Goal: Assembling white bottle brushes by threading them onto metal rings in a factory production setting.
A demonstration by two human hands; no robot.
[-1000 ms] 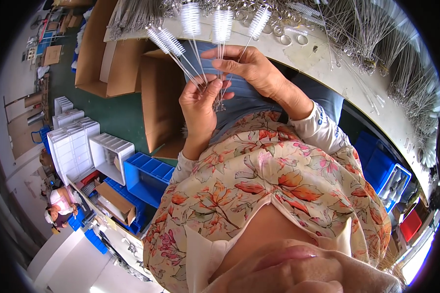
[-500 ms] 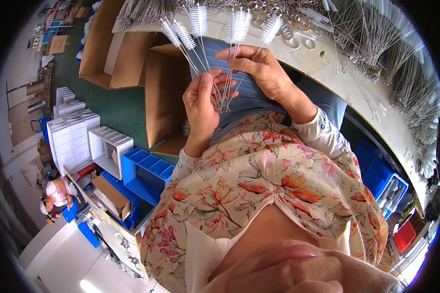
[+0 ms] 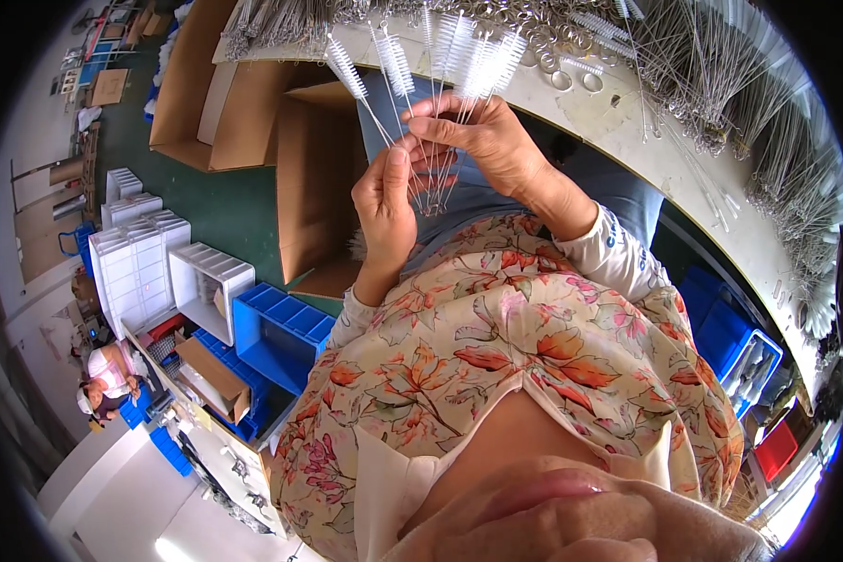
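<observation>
Several wire-handled brushes [image 3: 396, 67] with white bristle heads fan out between my hands above my lap, heads toward the table. My left hand [image 3: 389, 201] is closed on their thin wire handles, thumb up, and the looped ends hang together below its fingers. My right hand [image 3: 482, 140] pinches some of the same handles just under the bristles at the right of the fan. How many brushes each hand bears cannot be told where fingers overlap them.
The white table [image 3: 609, 122] curves along the far and right side. On it lie metal rings [image 3: 560, 81] and a big heap of wire brushes [image 3: 721, 84]. An open cardboard box [image 3: 318, 187] stands left of my lap, near blue crates [image 3: 276, 328] and white crates [image 3: 211, 286]. Another person [image 3: 112, 370] is far left.
My right hand has moved slightly left, closer to my left hand. The brush heads have shifted: those on the right bunch together, while the left ones spread apart and lean right.
</observation>
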